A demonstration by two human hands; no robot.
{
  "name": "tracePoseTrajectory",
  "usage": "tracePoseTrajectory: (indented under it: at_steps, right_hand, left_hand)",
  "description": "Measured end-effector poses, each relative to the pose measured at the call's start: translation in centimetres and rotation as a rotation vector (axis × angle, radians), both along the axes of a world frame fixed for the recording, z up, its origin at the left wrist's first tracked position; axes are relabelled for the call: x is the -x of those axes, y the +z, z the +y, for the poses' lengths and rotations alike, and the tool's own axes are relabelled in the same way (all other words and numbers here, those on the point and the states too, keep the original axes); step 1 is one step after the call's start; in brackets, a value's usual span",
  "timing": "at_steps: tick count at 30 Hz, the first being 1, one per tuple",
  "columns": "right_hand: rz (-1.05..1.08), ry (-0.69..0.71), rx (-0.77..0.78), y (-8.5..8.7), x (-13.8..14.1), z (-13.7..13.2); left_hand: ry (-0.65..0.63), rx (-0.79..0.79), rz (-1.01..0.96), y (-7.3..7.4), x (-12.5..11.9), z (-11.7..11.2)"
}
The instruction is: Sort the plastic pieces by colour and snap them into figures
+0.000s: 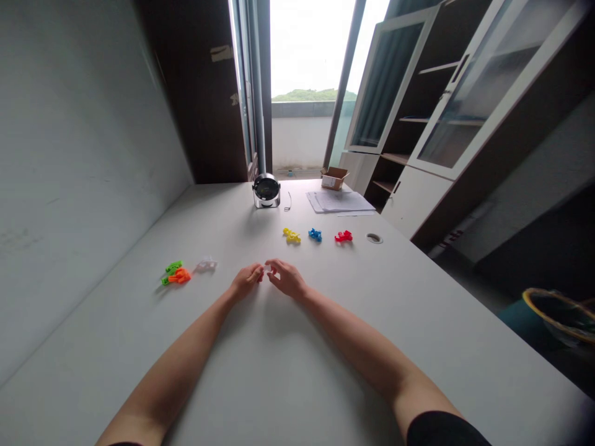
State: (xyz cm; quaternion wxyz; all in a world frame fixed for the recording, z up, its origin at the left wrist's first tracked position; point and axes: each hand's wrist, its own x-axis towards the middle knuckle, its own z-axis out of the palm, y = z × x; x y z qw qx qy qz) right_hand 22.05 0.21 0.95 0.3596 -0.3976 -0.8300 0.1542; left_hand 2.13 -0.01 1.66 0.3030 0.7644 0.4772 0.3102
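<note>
Centre-left, the green toy [175, 267], orange toy [180, 276] and clear toy [206, 266] lie aside, probably for elbow room. Mid-frame, the left hand's [246, 280] fingers pinch a pale bit [266, 268], likely steadying it; the right hand's [287, 280] grip I can't tell. Beyond, centre-right: yellow toy [292, 236], blue toy [315, 235], red toy [343, 236].

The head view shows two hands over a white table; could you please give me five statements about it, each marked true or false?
1. The left hand and right hand meet at a small pale piece. True.
2. The yellow pieces lie left of the blue pieces. True.
3. The red pieces lie between those two. False: they lie right of the blue pieces.
4. The orange pieces lie by green pieces. True.
5. The cardboard box is closed. False: its flaps stand open.
</note>
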Motion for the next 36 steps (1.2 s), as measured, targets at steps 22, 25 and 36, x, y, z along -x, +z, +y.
tracePoseTrajectory:
  at_steps: [22,25,36]
  right_hand:
    - [-0.164,-0.569,0.183,-1.2,-8.0,5.9]
    - [-0.2,-0.616,0.166,-1.5,-7.8,6.0]
    - [-0.124,-0.671,0.066,-1.3,-7.8,6.0]
  left_hand:
    - [0.855,-0.293,0.408,-0.2,5.6,1.9]
    - [0.881,-0.212,0.422,-1.1,6.4,2.5]
    - [0.593,-0.252,0.458,-1.4,4.4,2.0]
